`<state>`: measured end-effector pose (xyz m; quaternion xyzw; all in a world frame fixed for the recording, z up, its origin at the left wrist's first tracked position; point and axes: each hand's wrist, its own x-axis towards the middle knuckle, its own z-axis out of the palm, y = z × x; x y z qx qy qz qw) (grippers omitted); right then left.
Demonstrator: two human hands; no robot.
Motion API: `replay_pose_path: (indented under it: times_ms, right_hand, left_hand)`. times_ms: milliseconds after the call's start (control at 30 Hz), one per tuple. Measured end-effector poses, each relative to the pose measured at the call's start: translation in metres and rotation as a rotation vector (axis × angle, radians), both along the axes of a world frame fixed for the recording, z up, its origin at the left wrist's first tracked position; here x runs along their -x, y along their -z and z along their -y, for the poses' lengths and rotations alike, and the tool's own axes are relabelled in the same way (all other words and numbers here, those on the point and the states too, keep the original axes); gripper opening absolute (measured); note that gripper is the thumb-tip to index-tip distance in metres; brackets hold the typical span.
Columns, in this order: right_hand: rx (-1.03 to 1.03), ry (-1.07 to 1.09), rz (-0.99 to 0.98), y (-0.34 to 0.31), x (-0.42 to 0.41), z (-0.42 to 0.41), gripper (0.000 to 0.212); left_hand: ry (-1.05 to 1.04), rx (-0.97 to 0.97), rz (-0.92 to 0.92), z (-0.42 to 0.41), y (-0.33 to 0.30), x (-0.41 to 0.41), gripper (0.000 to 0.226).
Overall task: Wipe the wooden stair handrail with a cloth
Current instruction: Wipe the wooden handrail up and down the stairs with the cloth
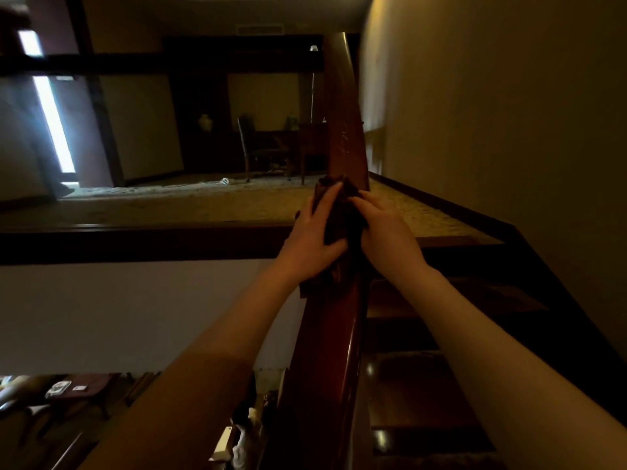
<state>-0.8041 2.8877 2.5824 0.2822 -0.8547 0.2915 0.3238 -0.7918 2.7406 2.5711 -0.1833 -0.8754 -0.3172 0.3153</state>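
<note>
Handrail (342,130) ran toward 12 o'clock; my left hand (314,239) and right hand (386,228) pinched the cloth (342,215) on it, mid-length. I judged the scuffed upper part was unwiped.

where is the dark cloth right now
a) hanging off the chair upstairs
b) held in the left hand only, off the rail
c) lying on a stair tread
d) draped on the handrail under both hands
d: the dark cloth lies over the wooden handrail, with the left hand and the right hand both on it.
</note>
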Motion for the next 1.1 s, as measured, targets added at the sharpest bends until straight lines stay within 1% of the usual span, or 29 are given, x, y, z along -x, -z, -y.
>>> replay_pose_path:
  times_ms: [67, 100, 167, 233, 333, 467, 533, 633, 767, 833, 900, 1000, 1100]
  right_hand:
    - [-0.010, -0.005, 0.009, 0.014, -0.020, -0.005, 0.052]
    - [-0.017, -0.022, 0.007, 0.022, -0.029, -0.008, 0.053]
    - [-0.017, -0.056, -0.019, 0.033, -0.038, -0.011, 0.054]
    - [0.020, -0.069, -0.023, 0.029, -0.030, -0.008, 0.053]
    - [0.059, -0.075, -0.015, 0.007, 0.001, -0.005, 0.049]
    - [0.005, -0.052, -0.060, -0.043, 0.064, -0.001, 0.047]
    - [-0.020, -0.083, -0.053, -0.065, 0.088, 0.002, 0.046]
    - [-0.038, -0.124, -0.035, -0.074, 0.097, -0.003, 0.046]
    - [-0.119, -0.227, -0.040, -0.052, 0.074, -0.021, 0.049]
    - [-0.150, -0.275, -0.030, -0.054, 0.077, -0.026, 0.047]
    - [-0.141, -0.300, -0.014, -0.068, 0.090, -0.022, 0.044]
    - [-0.128, -0.312, 0.009, -0.094, 0.118, -0.011, 0.043]
    - [-0.112, -0.284, 0.016, -0.123, 0.157, -0.001, 0.045]
  left_hand:
    - [0.096, 0.035, 0.015, 0.003, 0.022, -0.020, 0.072]
    - [0.143, 0.039, -0.008, 0.006, 0.032, -0.028, 0.067]
    - [0.169, 0.029, -0.069, 0.009, 0.040, -0.029, 0.060]
    - [0.109, 0.019, -0.107, 0.007, 0.035, -0.017, 0.059]
    - [-0.011, 0.005, -0.155, -0.003, 0.012, 0.012, 0.060]
    - [-0.077, -0.071, -0.159, -0.006, -0.034, 0.071, 0.058]
    - [-0.114, -0.105, -0.150, -0.009, -0.053, 0.093, 0.057]
    - [-0.153, -0.104, -0.148, -0.010, -0.054, 0.094, 0.057]
    - [-0.230, -0.135, -0.117, -0.022, -0.020, 0.048, 0.062]
    - [-0.309, -0.132, -0.103, -0.029, -0.017, 0.040, 0.064]
    - [-0.404, -0.140, -0.049, -0.034, -0.030, 0.050, 0.068]
    - [-0.524, -0.164, 0.010, -0.039, -0.061, 0.080, 0.063]
    - [-0.547, -0.168, -0.004, -0.032, -0.090, 0.124, 0.058]
